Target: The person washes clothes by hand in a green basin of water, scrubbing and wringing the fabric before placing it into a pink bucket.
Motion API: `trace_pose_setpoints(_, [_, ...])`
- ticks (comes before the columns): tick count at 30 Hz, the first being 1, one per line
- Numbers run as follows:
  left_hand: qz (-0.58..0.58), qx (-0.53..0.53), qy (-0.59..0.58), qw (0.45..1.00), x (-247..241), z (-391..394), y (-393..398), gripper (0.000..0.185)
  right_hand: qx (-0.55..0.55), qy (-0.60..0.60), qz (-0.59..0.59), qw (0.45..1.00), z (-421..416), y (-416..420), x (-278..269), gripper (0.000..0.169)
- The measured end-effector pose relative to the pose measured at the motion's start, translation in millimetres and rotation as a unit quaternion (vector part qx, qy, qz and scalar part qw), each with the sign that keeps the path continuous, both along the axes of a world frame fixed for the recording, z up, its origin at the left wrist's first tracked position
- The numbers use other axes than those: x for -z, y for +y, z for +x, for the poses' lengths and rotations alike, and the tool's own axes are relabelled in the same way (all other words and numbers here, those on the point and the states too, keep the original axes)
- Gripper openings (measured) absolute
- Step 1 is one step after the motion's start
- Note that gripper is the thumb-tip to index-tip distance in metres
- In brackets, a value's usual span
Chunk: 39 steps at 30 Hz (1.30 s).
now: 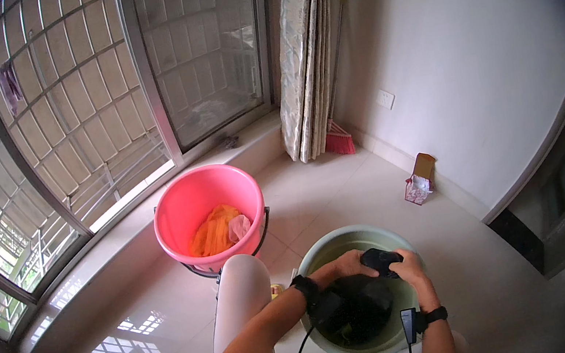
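Both my hands are over a pale green plastic basin (311, 260) on the floor before me. My left hand (353, 265) grips the left end of a small bunched black cloth (380, 262), and my right hand (406, 266) holds its right end. The cloth is above the water near the basin's far side; its exact kind is not clear. Below my hands, a larger dark fabric (359, 308) lies in the murky water, its shape partly hidden. Black bands circle both wrists, with cables running from them.
A pink bucket (170, 219) with orange cloth (216, 228) and a pale pink piece (239, 228) stands left of the basin. A small opened carton (418, 187) sits by the wall. Behind are a red broom (339, 140), a curtain (300, 62) and barred sliding windows. My knee is beside the basin.
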<state>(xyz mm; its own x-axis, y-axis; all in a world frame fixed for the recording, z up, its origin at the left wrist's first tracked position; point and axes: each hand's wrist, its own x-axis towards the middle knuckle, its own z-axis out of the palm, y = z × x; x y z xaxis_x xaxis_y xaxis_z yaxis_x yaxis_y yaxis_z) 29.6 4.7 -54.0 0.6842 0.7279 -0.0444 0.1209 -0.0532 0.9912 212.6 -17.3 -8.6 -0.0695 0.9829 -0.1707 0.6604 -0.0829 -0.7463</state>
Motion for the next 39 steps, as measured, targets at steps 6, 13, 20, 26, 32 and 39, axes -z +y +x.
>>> trace_pose_setpoints(6, [-0.362, -0.220, -0.183, 0.887, -2, -5, -35, 0.039, 0.036, 0.065, 0.010, 0.997, -37, -30, -9, 0.035])
trace_pose_setpoints(13, [0.246, -0.170, -0.096, 0.949, 37, -24, -64, 0.031, -0.091, -0.027, 0.217, 0.972, -92, -71, 3, 0.030])
trace_pose_setpoints(20, [0.148, -0.117, -0.117, 0.975, 55, -18, -71, 0.053, -0.067, -0.092, 0.260, 0.959, -97, -50, 38, 0.019])
trace_pose_setpoints(26, [-0.458, -0.313, -0.185, 0.811, -23, 8, -77, 0.034, -0.020, -0.108, 0.138, 0.984, -50, -31, 72, 0.026])
trace_pose_setpoints(32, [-0.052, -0.162, -0.204, 0.964, 113, -21, -39, 0.025, -0.098, 0.057, 0.271, 0.956, -104, -58, 21, 0.017])
trace_pose_setpoints(39, [-0.085, -0.164, -0.068, 0.981, 61, 5, -62, 0.028, -0.032, -0.067, 0.287, 0.955, -77, -44, 57, 0.027])
